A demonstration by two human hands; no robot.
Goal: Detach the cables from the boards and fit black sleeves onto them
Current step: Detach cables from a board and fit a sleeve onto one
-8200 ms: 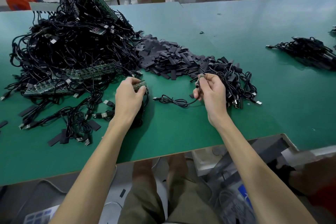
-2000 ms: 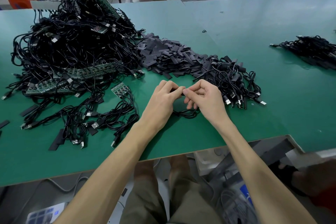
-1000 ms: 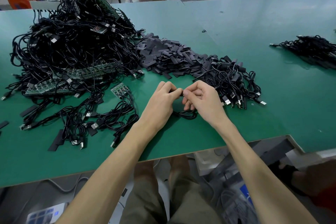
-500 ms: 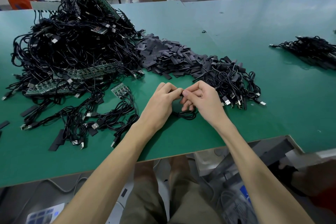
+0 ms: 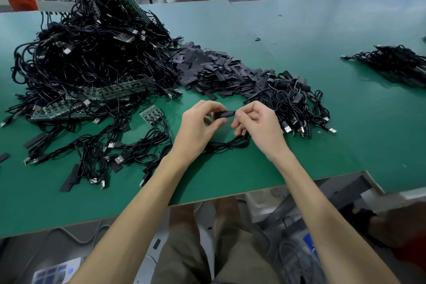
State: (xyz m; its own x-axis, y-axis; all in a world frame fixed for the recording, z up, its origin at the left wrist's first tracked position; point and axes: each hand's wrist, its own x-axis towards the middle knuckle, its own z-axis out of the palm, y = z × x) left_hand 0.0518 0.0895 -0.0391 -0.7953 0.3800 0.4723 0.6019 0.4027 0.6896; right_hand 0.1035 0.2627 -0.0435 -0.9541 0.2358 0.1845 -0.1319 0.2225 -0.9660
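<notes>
Left grip and right grip: are drawn slightly apart, no longer pressed fingertip to fingertip. Black sleeve: is now exposed between them. Small board: is laid on counter, no longer held.

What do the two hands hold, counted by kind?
Black sleeve, gripped by the left hand: 1
Cable, pinched by the right hand, its coil lying on the table: 1
Total: 2
</notes>
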